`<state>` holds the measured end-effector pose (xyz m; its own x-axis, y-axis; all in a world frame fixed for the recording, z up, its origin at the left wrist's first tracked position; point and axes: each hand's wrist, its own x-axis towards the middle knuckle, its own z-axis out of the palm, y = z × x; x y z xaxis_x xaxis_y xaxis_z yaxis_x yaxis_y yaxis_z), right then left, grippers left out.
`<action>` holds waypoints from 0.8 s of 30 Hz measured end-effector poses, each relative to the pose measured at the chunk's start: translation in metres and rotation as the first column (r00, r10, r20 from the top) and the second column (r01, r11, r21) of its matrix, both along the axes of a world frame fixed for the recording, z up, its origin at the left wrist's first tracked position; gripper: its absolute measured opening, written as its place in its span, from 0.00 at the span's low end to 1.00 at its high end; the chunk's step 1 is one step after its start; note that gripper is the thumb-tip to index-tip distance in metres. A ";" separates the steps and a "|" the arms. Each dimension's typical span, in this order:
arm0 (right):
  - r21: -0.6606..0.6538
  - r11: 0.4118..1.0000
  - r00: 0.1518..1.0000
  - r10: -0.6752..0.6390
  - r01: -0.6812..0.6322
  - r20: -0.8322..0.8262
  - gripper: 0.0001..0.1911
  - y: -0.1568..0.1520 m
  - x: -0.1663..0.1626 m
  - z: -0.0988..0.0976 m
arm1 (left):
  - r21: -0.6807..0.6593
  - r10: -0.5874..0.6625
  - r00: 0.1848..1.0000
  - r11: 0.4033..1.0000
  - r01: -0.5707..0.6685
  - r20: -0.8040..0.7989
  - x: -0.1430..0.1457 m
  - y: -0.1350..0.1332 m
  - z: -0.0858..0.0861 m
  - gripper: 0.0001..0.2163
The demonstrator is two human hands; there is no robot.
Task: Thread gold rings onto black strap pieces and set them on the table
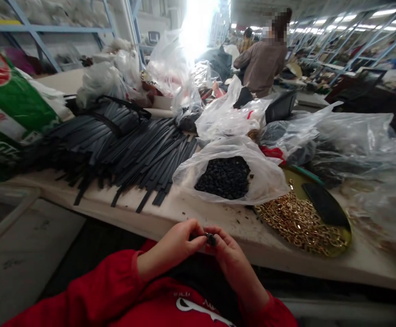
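Close to my body, just off the table's front edge, my left hand [180,241] and my right hand [230,254] meet with fingertips pinched together. A small black piece [212,239] shows between the fingertips of my right hand. The thumb and forefinger of my left hand press up beside it; what they grip is hidden. Beyond my hands lies an open clear plastic bag [184,170] with many small black pieces [225,178] in it. Right of that bag, small gold-coloured metal buckles [296,222] fill a round tray [345,240].
Long black strips [143,159] are heaped on the table [109,213] at the left, beside a green printed sack [23,106]. A dark flat object [325,204] lies in the tray. Several plastic bags [358,141] crowd the back and right. A person [264,63] stands farther off.
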<state>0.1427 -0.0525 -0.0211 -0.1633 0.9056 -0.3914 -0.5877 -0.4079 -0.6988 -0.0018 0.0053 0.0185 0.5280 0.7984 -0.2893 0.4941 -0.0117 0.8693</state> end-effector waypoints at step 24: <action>0.126 0.990 0.790 -0.032 -0.057 0.612 0.12 0.014 0.007 -0.019 | -0.313 -0.067 0.976 0.941 0.130 0.206 -0.009 0.011 -0.013 0.12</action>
